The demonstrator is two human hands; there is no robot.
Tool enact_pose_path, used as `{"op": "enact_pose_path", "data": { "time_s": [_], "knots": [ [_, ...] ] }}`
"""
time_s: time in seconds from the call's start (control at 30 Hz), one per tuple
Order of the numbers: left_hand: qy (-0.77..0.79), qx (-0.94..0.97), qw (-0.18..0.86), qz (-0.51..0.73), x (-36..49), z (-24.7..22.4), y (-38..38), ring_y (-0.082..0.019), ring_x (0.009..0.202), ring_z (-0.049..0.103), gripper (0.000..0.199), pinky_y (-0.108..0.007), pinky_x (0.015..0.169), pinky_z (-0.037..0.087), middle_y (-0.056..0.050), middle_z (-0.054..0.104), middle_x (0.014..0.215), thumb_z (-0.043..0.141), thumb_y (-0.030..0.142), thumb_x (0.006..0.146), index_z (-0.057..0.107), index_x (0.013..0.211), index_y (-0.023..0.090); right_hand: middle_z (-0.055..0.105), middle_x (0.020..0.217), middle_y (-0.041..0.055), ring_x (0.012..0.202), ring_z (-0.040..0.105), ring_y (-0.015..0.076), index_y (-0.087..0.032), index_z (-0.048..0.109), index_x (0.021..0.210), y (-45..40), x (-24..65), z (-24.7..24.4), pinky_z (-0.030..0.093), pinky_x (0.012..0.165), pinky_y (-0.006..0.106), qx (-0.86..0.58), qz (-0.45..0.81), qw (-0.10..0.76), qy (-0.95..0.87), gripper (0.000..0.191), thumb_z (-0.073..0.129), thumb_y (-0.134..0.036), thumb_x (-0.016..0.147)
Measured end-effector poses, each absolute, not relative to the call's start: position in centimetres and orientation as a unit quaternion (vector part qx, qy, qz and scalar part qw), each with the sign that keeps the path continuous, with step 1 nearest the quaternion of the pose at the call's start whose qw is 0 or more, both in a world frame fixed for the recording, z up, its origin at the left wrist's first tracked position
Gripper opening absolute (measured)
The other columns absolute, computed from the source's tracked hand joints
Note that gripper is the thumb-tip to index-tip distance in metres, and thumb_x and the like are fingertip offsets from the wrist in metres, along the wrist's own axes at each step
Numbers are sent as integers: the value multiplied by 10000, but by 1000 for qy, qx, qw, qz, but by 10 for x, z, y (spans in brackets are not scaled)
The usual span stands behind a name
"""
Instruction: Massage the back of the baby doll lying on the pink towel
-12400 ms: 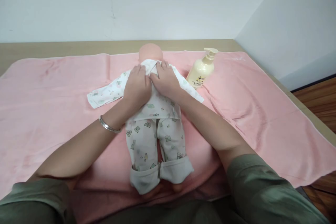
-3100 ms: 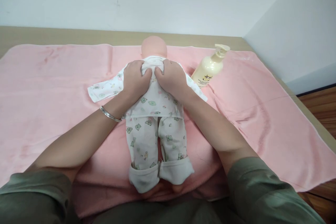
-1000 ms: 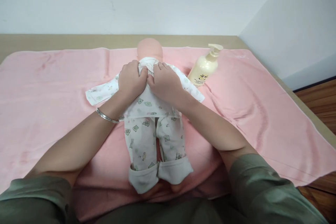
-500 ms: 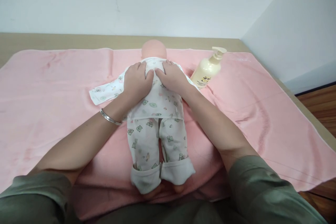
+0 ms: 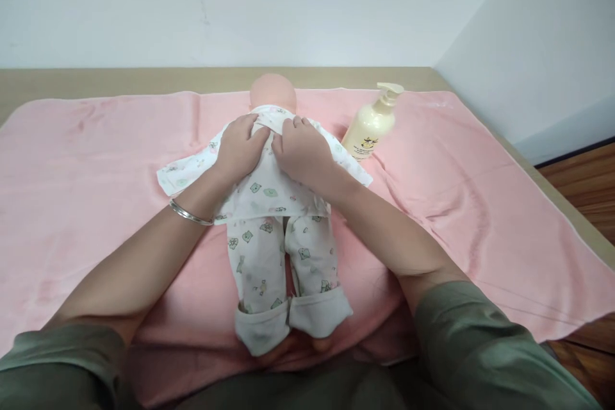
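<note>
- Toward the table's (image 5: 144, 81) far edge, left hand (image 5: 240, 150) and right hand (image 5: 305, 155) lie loosely cupped on the doll's (image 5: 281, 198) back.
- Seemingly pressing; the next move likely calls for gentle evenness.

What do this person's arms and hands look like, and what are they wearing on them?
Both the left hand and right hand are ungloved, with no rings visible. A slim silver bangle circles the left wrist; the right wrist shows none. The dark green sleeves end around the elbows, leaving the forearms uncovered.
</note>
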State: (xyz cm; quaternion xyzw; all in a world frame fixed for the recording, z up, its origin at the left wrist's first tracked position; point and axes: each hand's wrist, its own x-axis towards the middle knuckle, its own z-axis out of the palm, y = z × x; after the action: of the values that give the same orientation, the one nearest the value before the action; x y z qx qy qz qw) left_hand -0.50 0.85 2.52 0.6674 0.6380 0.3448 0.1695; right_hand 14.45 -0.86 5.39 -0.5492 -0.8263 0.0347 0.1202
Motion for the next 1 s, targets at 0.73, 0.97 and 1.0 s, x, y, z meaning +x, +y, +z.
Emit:
{"op": "enact_pose_path", "data": {
  "time_s": [0.73, 0.97, 1.0],
  "knots": [
    [626, 691, 84, 352, 14, 24, -13, -340, 1458, 577, 531, -525, 1337, 376, -198, 663, 1488, 352, 289, 985, 682, 1361, 111, 357, 1730, 277, 1676, 284, 388, 69, 420, 1600, 16, 152, 45, 255, 1396, 534, -559, 118, 177, -801, 625, 377, -318, 1110],
    [624, 655, 156, 396, 4, 19, -4, -309, 1482, 574, 544, -484, 1328, 410, -129, 658, 1537, 458, 332, 918, 705, 1373, 165, 376, 1711, 302, 1652, 328, 421, 78, 363, 1636, -7, 140, 41, 282, 1372, 596, -569, 51, 185, -800, 649, 373, -293, 1104],
    [631, 642, 172, 399, 1, 20, -2, -316, 1462, 587, 539, -486, 1310, 429, -133, 665, 1526, 466, 353, 912, 710, 1355, 165, 367, 1712, 311, 1647, 336, 432, 80, 357, 1640, -16, 137, 40, 290, 1368, 602, -564, 35, 183, -804, 650, 368, -285, 1102]
  ]
}}
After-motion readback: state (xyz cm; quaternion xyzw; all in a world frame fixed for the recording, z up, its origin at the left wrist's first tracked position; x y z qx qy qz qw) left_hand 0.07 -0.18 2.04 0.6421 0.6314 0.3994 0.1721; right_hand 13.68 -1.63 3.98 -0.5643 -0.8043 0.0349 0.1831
